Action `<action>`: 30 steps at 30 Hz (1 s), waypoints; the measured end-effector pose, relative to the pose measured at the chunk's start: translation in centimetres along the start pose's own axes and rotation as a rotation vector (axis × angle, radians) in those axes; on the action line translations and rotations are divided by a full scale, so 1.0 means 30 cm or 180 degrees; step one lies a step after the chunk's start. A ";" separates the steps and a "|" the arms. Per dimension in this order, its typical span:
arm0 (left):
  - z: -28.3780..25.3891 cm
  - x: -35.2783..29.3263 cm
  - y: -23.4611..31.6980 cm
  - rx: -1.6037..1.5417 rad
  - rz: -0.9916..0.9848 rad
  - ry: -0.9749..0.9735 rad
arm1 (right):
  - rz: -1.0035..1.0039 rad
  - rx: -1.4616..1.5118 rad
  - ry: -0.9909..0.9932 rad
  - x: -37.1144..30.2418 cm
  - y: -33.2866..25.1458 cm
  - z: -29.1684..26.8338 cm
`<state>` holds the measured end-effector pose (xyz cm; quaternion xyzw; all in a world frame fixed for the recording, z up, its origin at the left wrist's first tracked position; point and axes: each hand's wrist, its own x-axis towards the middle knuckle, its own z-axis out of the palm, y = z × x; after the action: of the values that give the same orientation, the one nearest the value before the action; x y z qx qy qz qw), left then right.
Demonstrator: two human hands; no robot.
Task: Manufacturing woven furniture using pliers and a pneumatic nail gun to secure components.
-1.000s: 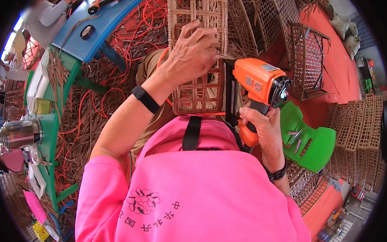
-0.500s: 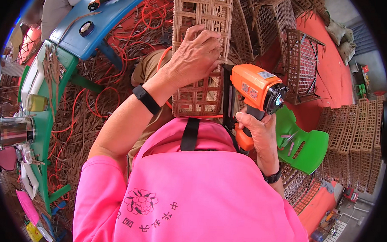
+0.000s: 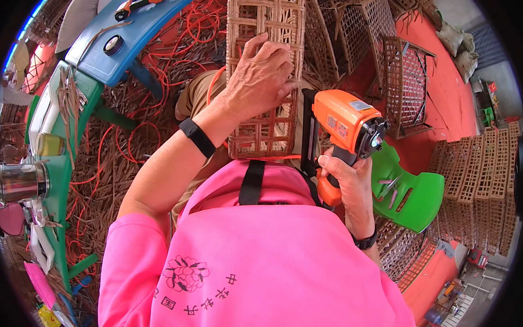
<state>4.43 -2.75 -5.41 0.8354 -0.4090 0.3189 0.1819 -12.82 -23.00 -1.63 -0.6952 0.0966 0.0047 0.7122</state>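
A long brown woven basket [image 3: 265,14] with an open lattice stands upright in front of me, close to my lap. My left hand [image 3: 257,74] lies across its middle, fingers bent and hooked into the weave near the right edge. My right hand [image 3: 351,177] is wrapped round the dark grip of an orange and black nail gun [image 3: 339,115]. The gun's black nose and magazine run alongside the basket's right side, with a narrow gap between them. The fingertips of my left hand are partly hidden in the lattice.
At left, a blue table [image 3: 98,51] adjoins a green table [image 3: 55,214] bearing a tape roll [image 3: 113,45], another tool and a metal pot [image 3: 20,182]. Orange hose [image 3: 103,146] loops over strips on the floor. A green chair [image 3: 413,195] and stacked woven frames [image 3: 474,188] stand right.
The basket and my left hand have shifted slightly left, away from the nail gun's nose. The nail gun has hardly moved, and both grips look the same.
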 end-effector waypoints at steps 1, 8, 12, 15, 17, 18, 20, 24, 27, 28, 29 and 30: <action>0.004 0.002 0.001 -0.0021 0.0003 0.0042 | 0.0001 0.0027 -0.0001 0.001 0.002 -0.003; 0.001 -0.003 -0.017 -0.0089 0.0056 -0.0088 | 0.0088 0.0099 -0.0109 0.015 0.013 0.000; -0.009 -0.001 -0.030 -0.0350 0.0195 -0.0160 | 0.0102 0.0067 -0.0091 0.017 0.007 0.007; -0.015 -0.003 -0.030 -0.0420 0.0175 -0.0246 | 0.0081 0.0019 -0.0102 0.019 0.007 0.009; -0.018 -0.007 -0.031 -0.0438 0.0142 -0.0260 | 0.0091 0.0004 -0.0128 0.022 0.008 0.011; -0.020 -0.008 -0.034 -0.0437 0.0155 -0.0281 | 0.0093 -0.0007 -0.0132 0.023 0.008 0.012; -0.029 -0.011 -0.035 -0.0436 0.0160 -0.0292 | -0.0007 -0.0072 -0.0131 0.028 0.007 0.012; -0.075 -0.039 -0.046 -0.0523 0.0184 0.0081 | 0.0067 -0.0143 -0.0127 0.039 0.015 0.008; -0.108 -0.092 -0.044 -0.0317 -0.0448 0.0800 | 0.0024 -0.0179 -0.0127 0.034 0.014 0.007; -0.111 -0.104 -0.045 -0.0198 -0.0970 0.1228 | 0.0018 -0.0222 -0.0090 0.031 0.010 0.006; -0.103 -0.130 -0.057 -0.0177 -0.0988 0.1231 | 0.0004 -0.0251 -0.0095 0.031 0.012 0.013; -0.081 -0.159 -0.070 -0.0947 -0.1783 0.1131 | 0.0004 -0.0256 -0.0118 0.031 0.011 0.020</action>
<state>2.97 2.59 -6.97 0.8110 -0.1683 0.3339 0.4500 -11.86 -22.50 -2.09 -0.7231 0.0836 0.0220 0.6853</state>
